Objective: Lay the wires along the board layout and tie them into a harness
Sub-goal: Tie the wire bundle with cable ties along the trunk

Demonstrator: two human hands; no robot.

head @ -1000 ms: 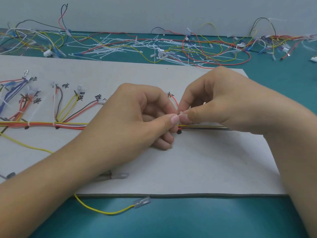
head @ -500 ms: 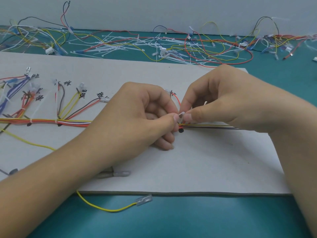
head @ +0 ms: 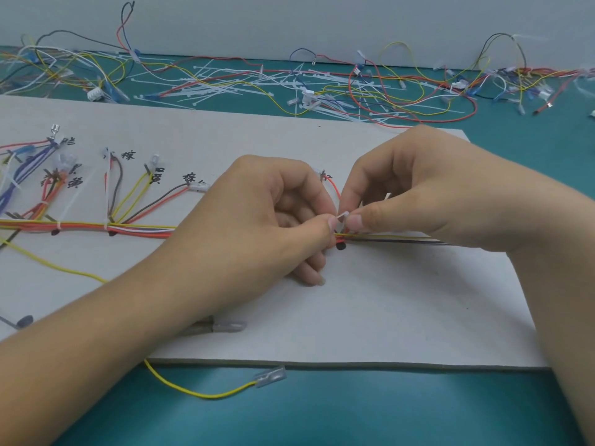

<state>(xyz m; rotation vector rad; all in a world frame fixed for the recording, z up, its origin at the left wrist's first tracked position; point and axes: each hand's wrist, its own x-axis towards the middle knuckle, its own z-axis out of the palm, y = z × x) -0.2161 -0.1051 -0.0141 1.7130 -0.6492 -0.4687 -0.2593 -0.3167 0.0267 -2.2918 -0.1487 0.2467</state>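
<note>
wall (head: 322, 20): plain pale grey, runs along the far edge | tabletop (head: 354, 413): teal, matte, meets the wall | light: soft, even

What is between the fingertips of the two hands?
A small white cable tie, pinched from both sides by the left hand and the right hand, just above the wire bundle on the board. The head view shows it.
</note>
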